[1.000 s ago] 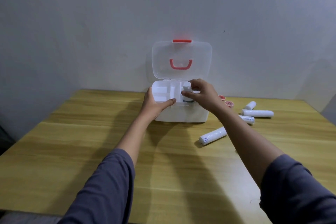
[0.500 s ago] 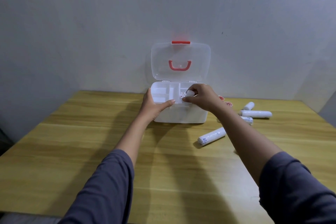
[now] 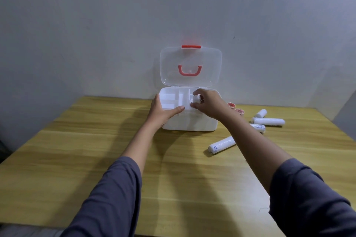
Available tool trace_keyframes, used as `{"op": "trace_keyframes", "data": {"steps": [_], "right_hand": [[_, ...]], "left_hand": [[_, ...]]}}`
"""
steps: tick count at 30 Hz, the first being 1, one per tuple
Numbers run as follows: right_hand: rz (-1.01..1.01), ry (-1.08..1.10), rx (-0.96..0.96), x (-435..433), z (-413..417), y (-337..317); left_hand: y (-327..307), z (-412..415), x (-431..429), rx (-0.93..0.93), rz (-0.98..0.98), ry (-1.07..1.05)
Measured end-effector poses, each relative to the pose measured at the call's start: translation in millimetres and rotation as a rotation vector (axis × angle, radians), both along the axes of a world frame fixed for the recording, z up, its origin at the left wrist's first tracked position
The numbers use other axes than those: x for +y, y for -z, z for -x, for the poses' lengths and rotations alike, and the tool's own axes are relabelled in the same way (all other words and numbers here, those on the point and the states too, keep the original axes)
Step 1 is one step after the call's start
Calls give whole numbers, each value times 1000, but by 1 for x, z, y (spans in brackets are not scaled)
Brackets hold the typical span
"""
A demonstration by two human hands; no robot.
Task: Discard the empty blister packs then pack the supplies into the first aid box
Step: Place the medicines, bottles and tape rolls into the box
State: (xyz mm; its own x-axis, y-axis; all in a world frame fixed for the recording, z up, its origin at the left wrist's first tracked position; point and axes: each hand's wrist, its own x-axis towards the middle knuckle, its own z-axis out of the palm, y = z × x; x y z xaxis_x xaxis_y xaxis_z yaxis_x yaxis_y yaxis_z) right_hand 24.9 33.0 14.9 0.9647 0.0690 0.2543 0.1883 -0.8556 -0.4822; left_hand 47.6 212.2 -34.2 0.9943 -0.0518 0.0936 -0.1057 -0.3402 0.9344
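Note:
The white first aid box (image 3: 189, 123) stands at the back of the wooden table, its clear lid (image 3: 190, 66) with a red handle raised against the wall. My left hand (image 3: 163, 113) grips the box's front left rim, thumb over the divided tray. My right hand (image 3: 209, 105) is shut on a small white bottle (image 3: 196, 99), held low in the tray's right compartment. White bandage rolls lie to the right: one near the front (image 3: 221, 144), one half hidden by my forearm (image 3: 258, 127), one lying crosswise (image 3: 268, 121) and a short one behind (image 3: 261, 113).
Two small round red-topped items (image 3: 236, 108) sit on the table just right of the box. The table (image 3: 96, 150) meets a grey wall directly behind the box. No blister packs are in view.
My right hand has lowered the small white bottle from above the tray down into the right compartment. My left hand has stayed on the box rim.

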Motion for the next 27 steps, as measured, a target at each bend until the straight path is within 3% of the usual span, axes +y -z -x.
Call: {"op": "trace_keyframes", "data": {"steps": [7, 11, 15, 19, 23, 27], "right_hand": [[-275, 69, -114, -26, 48, -4], [-312, 223, -163, -65, 91, 12], [-238, 327, -2, -101, 130, 34], [-17, 366, 196, -114, 153, 60], [132, 416, 136, -113, 152, 70], [-31, 389, 72, -110, 141, 56]], "left_hand": [[3, -2, -5, -59, -73, -87], [4, 0, -13, -76, -72, -126], [2, 1, -14, -58, -65, -141], [1, 1, -14, -52, -68, -142], [-2, 2, -14, -30, -83, -148], [-3, 2, -13, -31, -70, -145]]}}
